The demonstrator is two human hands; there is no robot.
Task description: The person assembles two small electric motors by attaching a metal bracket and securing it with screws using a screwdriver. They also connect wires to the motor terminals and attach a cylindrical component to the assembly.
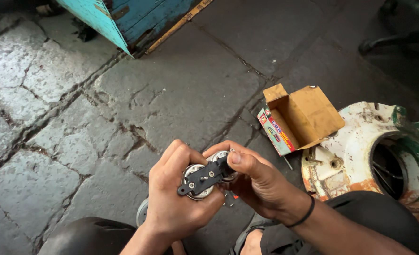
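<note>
While an open brown cardboard box (pixel 300 118) with a colourful label lies up-right of the grip, left hand (pixel 174 198) and right hand (pixel 256 177) together clasp a silver pulley assembly (pixel 204 177) with a black bracket.

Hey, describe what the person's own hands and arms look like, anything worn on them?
Both arms are bare, with no sleeves or gloves in view. The right hand has a thin black band around its wrist. The left hand wears nothing: no ring, watch or band shows.
</note>
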